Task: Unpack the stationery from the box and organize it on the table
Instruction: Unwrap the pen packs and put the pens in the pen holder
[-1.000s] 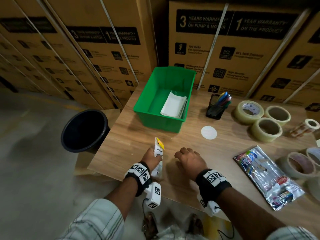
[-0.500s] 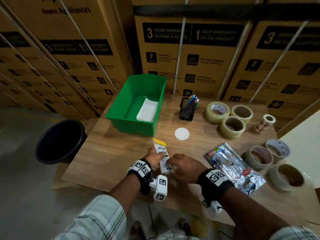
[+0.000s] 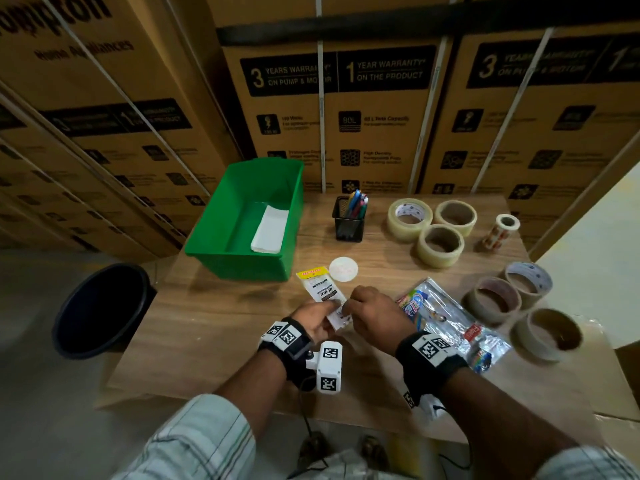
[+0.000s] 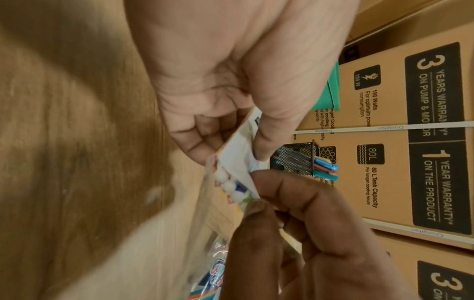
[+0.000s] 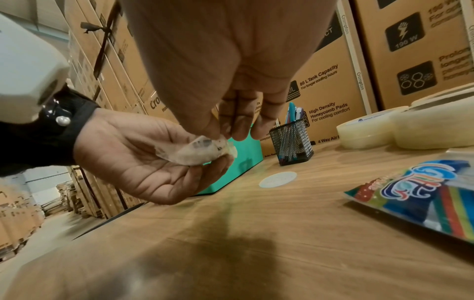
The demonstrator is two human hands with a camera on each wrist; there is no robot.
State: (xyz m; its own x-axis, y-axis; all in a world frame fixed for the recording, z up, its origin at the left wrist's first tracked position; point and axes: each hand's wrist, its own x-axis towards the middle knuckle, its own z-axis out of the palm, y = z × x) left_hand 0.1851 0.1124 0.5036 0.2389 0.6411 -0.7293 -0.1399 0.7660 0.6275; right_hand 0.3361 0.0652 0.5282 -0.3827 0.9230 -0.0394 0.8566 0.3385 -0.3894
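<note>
A small white packet with a yellow top [image 3: 320, 289] is held over the wooden table [image 3: 214, 327], in front of the green box [image 3: 242, 258]. My left hand [image 3: 317, 318] grips its lower end between thumb and fingers, also seen as the packet [image 4: 237, 160] in the left wrist view. My right hand [image 3: 370, 311] pinches the same lower end, the packet [image 5: 197, 152] showing clear plastic there. Small white round pieces show inside. A white stack of paper [image 3: 270, 230] lies in the green box.
A mesh pen holder [image 3: 348, 220] with coloured pens stands behind. Several tape rolls [image 3: 440, 244] sit at the right, with a shiny colourful packet [image 3: 446, 323] near my right hand. A white disc [image 3: 343, 269] lies by the box. A black bin [image 3: 100, 310] stands left of the table.
My right hand moved from the table onto the packet's lower end and now pinches it. The packet tilted from upright to leaning away. The head view shifted right.
</note>
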